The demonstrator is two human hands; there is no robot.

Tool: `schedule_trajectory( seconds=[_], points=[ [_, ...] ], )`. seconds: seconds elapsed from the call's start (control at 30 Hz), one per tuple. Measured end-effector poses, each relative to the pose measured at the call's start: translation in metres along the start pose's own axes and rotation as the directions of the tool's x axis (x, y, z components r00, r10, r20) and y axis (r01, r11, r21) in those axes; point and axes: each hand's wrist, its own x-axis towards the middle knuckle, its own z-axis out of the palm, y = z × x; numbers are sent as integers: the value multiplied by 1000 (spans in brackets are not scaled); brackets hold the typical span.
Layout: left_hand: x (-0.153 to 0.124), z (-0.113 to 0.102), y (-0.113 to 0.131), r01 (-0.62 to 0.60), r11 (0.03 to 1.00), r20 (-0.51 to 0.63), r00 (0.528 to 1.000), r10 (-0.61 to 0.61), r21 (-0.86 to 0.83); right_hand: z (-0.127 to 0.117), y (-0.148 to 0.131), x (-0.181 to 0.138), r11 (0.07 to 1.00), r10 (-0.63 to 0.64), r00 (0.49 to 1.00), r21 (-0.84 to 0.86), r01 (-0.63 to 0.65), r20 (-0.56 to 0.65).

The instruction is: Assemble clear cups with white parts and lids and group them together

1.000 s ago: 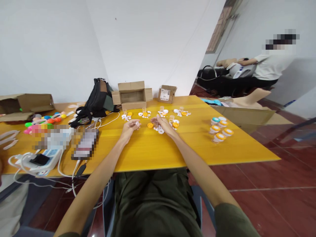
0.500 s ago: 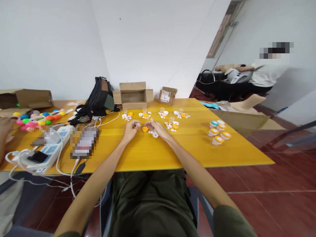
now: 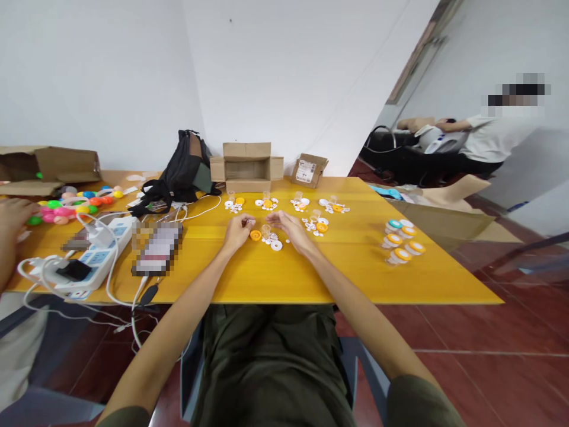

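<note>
My left hand [image 3: 238, 231] is closed in a pinch on a small white piece with dark spots [image 3: 251, 222], partly hidden by the fingers. Opposite it, my right hand [image 3: 290, 229] is open, its fingers stretched out and pointing left above the tabletop. Between the hands stands a small clear plastic cup [image 3: 265, 229]. An orange ring-shaped lid [image 3: 255, 235] lies just left of the cup. In front of it are small white spotted pieces [image 3: 269, 238] and a white disc with a central hole [image 3: 276, 245].
Similar part groups lie farther back, one with an orange lid [image 3: 322, 227]. Several capped clear containers [image 3: 401, 255] stand at right. Cardboard boxes [image 3: 247, 185], a backpack [image 3: 180, 172], a phone [image 3: 157, 249], a power strip [image 3: 95, 261] and colourful balls [image 3: 62, 212] share the table [image 3: 275, 279]. Another person's hand is at far left.
My right hand has drawn back a little to the right with fingers straighter, and the clear cup now shows apart from it. My left hand keeps its pinch. The view has shifted slightly.
</note>
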Motion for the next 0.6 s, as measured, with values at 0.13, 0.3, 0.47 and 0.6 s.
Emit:
schedule_trajectory(
  seconds=[0.13,0.3,0.47,0.6],
  points=[
    [-3,-3,-1,-61,974,40,998,53,218,-5,2,0,997,-29,1000,-67,29,3],
    [-6,-6,4,-94,874,127,991,38,477,-18,-1,-3,953,-121,988,-266,144,100],
    [-8,-3,5,-252,867,285,949,134,430,-28,2,-8,915,-103,967,-358,184,235],
    [-13,1,4,-322,842,349,921,173,433,-26,9,-4,906,-97,969,-383,180,225]
  ],
)
